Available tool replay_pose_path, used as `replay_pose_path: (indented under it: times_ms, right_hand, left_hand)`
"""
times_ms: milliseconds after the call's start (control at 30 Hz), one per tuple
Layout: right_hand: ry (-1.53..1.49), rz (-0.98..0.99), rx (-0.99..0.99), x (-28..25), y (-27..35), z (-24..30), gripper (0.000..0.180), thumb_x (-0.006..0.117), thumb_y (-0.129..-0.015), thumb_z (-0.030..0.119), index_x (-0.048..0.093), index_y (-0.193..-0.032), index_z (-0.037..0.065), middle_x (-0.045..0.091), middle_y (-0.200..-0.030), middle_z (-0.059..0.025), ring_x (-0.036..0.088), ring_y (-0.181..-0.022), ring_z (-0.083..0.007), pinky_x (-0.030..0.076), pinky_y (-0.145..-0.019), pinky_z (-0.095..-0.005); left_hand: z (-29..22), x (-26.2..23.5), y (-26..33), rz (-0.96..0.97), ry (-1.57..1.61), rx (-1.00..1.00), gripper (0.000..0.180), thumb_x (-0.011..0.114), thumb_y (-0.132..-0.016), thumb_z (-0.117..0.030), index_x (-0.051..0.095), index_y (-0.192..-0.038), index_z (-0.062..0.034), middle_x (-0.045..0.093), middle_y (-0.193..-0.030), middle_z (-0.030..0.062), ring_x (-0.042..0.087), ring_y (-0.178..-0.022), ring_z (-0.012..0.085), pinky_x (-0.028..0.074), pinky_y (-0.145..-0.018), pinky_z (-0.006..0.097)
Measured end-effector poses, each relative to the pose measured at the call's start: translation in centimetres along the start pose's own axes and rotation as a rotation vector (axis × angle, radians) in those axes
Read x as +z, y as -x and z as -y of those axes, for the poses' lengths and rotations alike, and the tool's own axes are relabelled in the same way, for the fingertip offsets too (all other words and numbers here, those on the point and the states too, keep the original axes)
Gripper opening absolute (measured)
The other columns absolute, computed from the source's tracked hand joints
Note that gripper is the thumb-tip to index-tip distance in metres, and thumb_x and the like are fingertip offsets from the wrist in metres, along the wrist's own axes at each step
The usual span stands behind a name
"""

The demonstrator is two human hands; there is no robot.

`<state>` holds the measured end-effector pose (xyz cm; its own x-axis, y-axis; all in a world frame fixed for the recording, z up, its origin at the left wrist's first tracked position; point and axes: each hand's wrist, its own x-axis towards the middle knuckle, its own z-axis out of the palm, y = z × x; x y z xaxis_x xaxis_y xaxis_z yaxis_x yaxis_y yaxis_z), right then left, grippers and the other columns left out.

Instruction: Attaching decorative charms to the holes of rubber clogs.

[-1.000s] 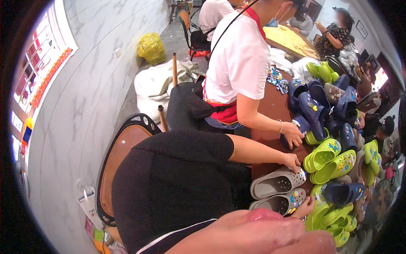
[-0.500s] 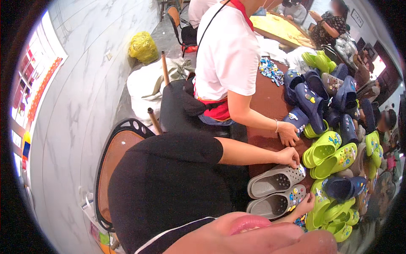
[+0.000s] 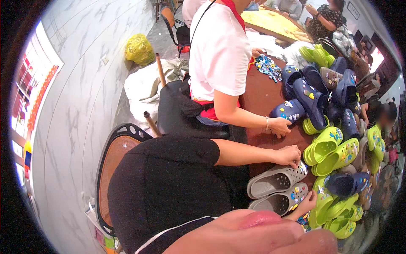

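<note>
A pair of grey clogs lies side by side on the brown table, toes to the right: an upper clog (image 3: 275,181) and a lower clog (image 3: 281,200). Colourful charms dot both toes. My left hand (image 3: 289,155) reaches in from the left, its fingers pinched together at the upper clog's toe; whatever they hold is hidden. Beside the lower clog's toe is my right hand (image 3: 308,203), fingers bent and drawn together against its charmed side, their contents too small to make out. Small charms (image 3: 303,220) lie under my right wrist.
Lime green clogs (image 3: 332,152) and navy clogs (image 3: 311,99) are heaped to the right. A co-worker's hand (image 3: 279,127) rests on the brown table (image 3: 260,91) by a navy clog (image 3: 287,111). Farther back lie a charm pile (image 3: 268,67) and a yellow-covered tray (image 3: 270,23).
The co-worker's near hand has drawn left from the navy clog, and their other hand now shows by the charm pile. My hands stay at the grey toes, shifting only slightly.
</note>
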<state>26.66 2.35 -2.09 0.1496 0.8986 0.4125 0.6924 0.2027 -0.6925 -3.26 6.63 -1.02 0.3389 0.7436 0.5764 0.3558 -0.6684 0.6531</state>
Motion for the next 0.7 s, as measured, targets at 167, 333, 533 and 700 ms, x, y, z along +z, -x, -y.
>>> replay_pose_path:
  times_ms: [167,333,533,700]
  right_hand:
    - [-0.033,-0.004,-0.013,0.3,-0.2,-0.5,0.024,0.059,-0.093,0.013,0.066,-0.107,-0.005,0.070,-0.100,-0.0157,0.065,-0.092,-0.0260,0.049,-0.085,-0.0365]
    - [-0.070,-0.005,-0.012,0.5,-0.2,-1.1,0.022,0.059,-0.093,0.012,0.067,-0.106,-0.005,0.070,-0.099,-0.0154,0.065,-0.090,-0.0263,0.049,-0.085,-0.0365]
    - [-0.025,-0.016,-0.015,0.2,0.2,-0.4,0.022,0.059,-0.092,0.011,0.066,-0.105,-0.005,0.070,-0.099,-0.0157,0.065,-0.090,-0.0269,0.049,-0.085,-0.0368]
    - [-0.010,-0.003,0.002,0.1,0.1,-0.2,0.023,0.060,-0.092,0.011,0.066,-0.106,-0.005,0.070,-0.100,-0.0160,0.065,-0.091,-0.0271,0.049,-0.085,-0.0369]
  left_hand:
    - [0.0,-0.1,-0.1,-0.006,-0.115,0.106,0.016,0.077,-0.070,-0.024,0.073,-0.076,-0.0098,0.066,-0.087,0.0073,0.059,-0.095,0.0312,0.048,-0.082,0.041]
    - [-0.4,0.2,0.3,0.003,-0.169,0.113,0.019,0.074,-0.074,-0.021,0.067,-0.079,-0.0049,0.065,-0.091,0.0101,0.060,-0.092,0.0326,0.051,-0.079,0.043]
    - [-0.6,0.7,0.8,0.040,-0.209,0.165,0.019,0.067,-0.081,-0.020,0.064,-0.086,-0.0014,0.064,-0.094,0.0144,0.062,-0.093,0.0346,0.053,-0.078,0.044]
    - [-0.1,0.3,1.1,0.009,-0.159,0.247,0.017,0.067,-0.081,-0.019,0.064,-0.085,-0.0028,0.065,-0.095,0.0142,0.062,-0.092,0.0345,0.052,-0.076,0.044]
